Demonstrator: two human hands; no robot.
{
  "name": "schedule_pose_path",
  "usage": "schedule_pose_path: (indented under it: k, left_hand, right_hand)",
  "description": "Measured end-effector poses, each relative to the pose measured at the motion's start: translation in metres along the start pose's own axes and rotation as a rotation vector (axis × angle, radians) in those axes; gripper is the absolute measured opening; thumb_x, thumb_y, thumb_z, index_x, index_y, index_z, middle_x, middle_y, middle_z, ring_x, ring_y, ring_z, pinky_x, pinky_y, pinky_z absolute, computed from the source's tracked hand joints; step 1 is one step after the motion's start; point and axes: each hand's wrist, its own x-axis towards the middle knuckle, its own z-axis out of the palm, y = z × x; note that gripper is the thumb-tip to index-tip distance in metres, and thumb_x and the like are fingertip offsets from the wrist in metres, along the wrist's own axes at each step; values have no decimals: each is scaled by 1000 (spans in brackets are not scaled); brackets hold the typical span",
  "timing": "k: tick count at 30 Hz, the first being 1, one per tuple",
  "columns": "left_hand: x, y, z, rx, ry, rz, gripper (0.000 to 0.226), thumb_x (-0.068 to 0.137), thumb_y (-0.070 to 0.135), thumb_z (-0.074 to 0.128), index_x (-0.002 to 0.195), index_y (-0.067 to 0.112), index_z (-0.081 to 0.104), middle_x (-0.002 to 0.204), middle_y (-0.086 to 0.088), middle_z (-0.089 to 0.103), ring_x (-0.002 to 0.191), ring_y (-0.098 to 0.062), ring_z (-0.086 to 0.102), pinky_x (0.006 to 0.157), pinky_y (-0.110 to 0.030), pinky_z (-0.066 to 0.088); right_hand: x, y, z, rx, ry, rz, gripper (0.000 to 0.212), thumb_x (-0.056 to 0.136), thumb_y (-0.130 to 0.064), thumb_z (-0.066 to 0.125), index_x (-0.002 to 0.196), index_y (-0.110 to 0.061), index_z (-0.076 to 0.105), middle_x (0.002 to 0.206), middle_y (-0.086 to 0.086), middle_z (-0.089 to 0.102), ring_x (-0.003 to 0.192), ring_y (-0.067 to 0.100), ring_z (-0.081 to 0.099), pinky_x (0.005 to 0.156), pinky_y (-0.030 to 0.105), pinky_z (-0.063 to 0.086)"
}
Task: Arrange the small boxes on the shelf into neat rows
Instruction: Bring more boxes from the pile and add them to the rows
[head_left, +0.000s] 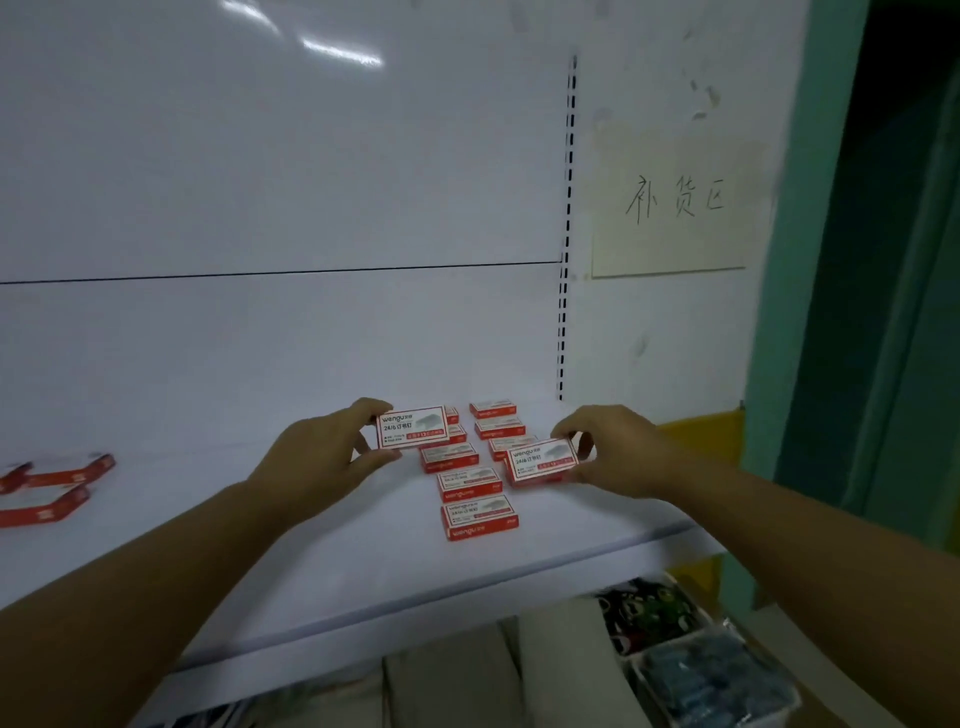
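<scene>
A white shelf (389, 561) carries two columns of small boxes (480, 517). The left hand (322, 457) pinches a raised box (413, 427) over the left column's far end. The right hand (621, 452) pinches a second box (540, 460) over the right column. Either box may knock its neighbours askew on landing.

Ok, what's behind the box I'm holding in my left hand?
Behind the box in your left hand, only the right ends of a far box and a nearer box show, flat on the shelf. The held box covers the rest of them.
</scene>
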Motion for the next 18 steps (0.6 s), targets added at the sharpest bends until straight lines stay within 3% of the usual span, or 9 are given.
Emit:
schedule_pose_path:
  k: [7, 10, 15, 18]
  left_hand:
    - [3, 6, 3, -2, -39, 4, 47, 84, 46, 55, 125, 26, 44, 117, 7, 64, 74, -3, 56, 59, -9, 40]
    - [1, 3, 5, 8, -50, -5, 47, 85, 45, 55, 127, 26, 44, 117, 8, 64, 74, -4, 57, 59, -10, 40]
    - [-10, -27, -3, 80, -20, -100, 46, 86, 44, 55, 127, 27, 43, 107, 7, 67, 64, -6, 53, 60, -19, 41]
    - [-13, -58, -6, 83, -35, -170, 43, 87, 42, 54, 126, 27, 43, 111, 8, 65, 75, -8, 57, 62, -22, 40]
  right_hand:
    - [-1, 20, 9, 38, -297, 58, 29, 73, -37, 74, 101, -33, 68, 71, -24, 56, 65, -12, 54, 47, 2, 35]
    - [7, 21, 7, -3, -364, 72, 40, 72, -47, 72, 109, -33, 64, 76, -26, 51, 70, -4, 52, 54, 7, 32]
    - [35, 7, 8, -42, -213, 18, 43, 77, -62, 58, 109, -33, 61, 101, -17, 60, 77, 2, 55, 61, 13, 36]
    - [62, -16, 21, -150, -131, -14, 48, 81, -61, 52, 118, -31, 58, 120, -9, 57, 95, 10, 56, 77, 25, 43]
